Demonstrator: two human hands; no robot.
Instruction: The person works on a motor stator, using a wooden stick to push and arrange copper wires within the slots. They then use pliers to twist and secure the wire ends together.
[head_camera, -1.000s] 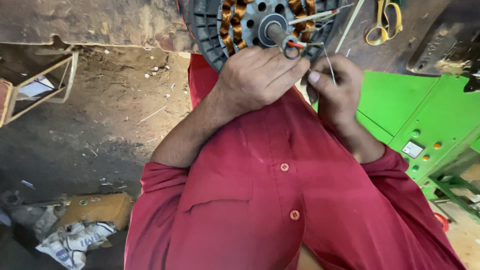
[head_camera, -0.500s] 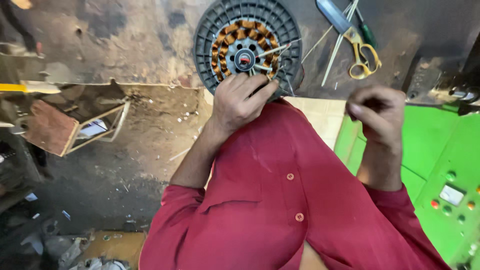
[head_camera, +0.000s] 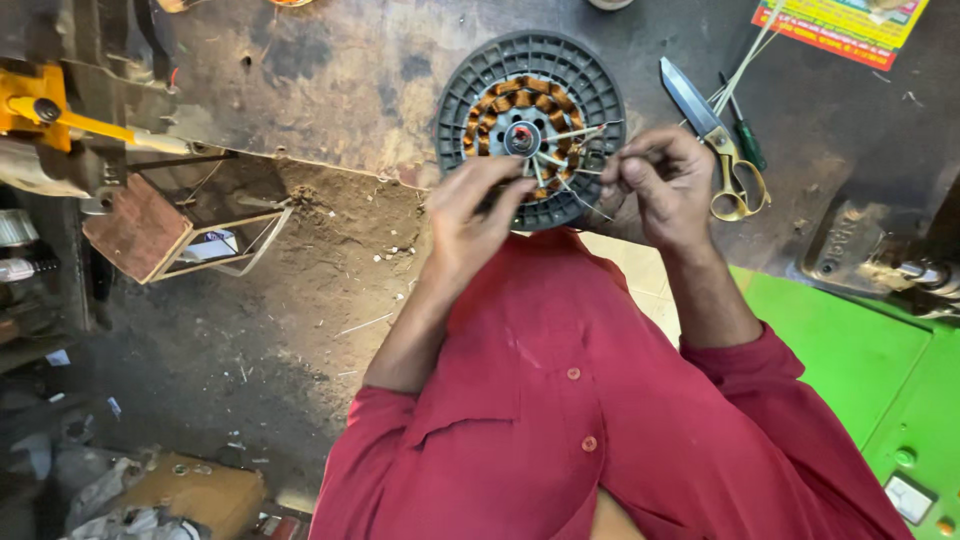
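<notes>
Head view, left hand: the left hand (head_camera: 478, 215) lies over the lower left part of the round motor stator (head_camera: 530, 128), fingers curled and drawn together at the tips, which pinch thin wire leads (head_camera: 560, 165) near the hub.
Head view, right hand: the right hand (head_camera: 665, 185) sits at the lower right rim of the stator, fingers bent inward and closed on the outer ends of the same pale wire leads; thumb and forefinger meet.
Hands to each other: near, with a small gap between them where the leads fan out.
Stator: a dark grey ribbed plastic ring around copper-coloured windings and a central metal hub with a red mark; it lies flat on the dark workbench (head_camera: 350, 80), just above the person's red shirt (head_camera: 600, 400).
Wire leads: several thin light strands run from the hub toward the right and downward, crossing the windings.
Scissors: a pair with yellow-metal handles (head_camera: 720, 150) lies on the bench just right of the right hand, blade pointing up-left, not touched.
Screwdriver: a green-handled one (head_camera: 745, 140) lies beside the scissors.
Left side: a yellow tool part (head_camera: 40, 110) and a small open wooden frame (head_camera: 190, 240) hang off the bench edge; what the frame holds is too unclear to tell.
Right side: a green machine panel (head_camera: 870, 370) below the bench.
</notes>
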